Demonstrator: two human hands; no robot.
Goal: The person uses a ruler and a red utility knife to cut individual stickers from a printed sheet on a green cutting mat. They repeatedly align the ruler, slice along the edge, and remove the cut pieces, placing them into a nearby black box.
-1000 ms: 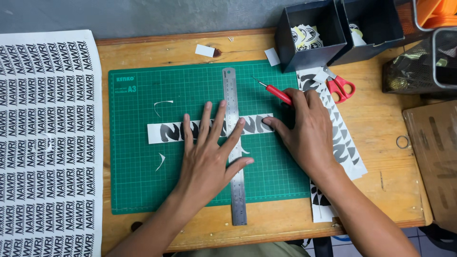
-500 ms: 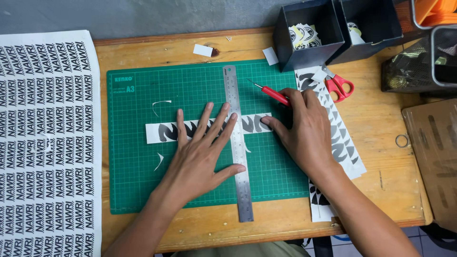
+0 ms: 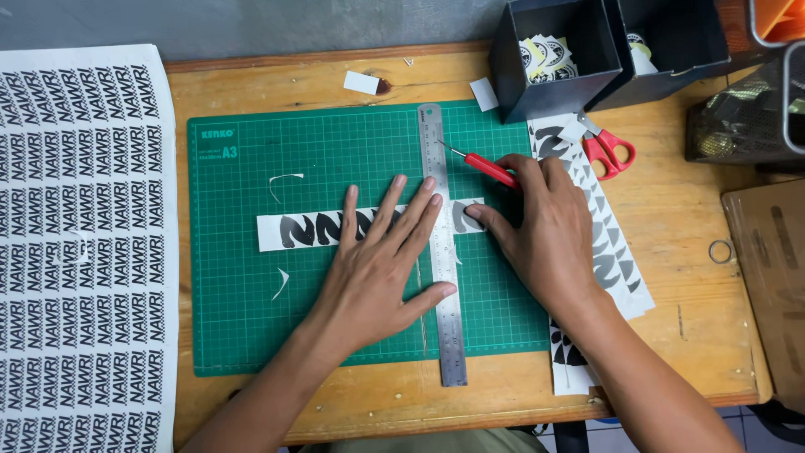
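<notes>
Left hand (image 3: 379,273) flat, fingers spread, pressing steel ruler (image 3: 442,285) and sticker strip (image 3: 335,228) beneath it on green cutting mat (image 3: 243,319). Right hand (image 3: 545,231) grasps red craft knife (image 3: 485,166), blade beside ruler's far end.

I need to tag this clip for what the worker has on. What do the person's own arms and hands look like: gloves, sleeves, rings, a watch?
Left hand and right hand are bare: no gloves, rings or watch show. Both forearms are uncovered to the frame's edge, with no sleeve in view.
</notes>
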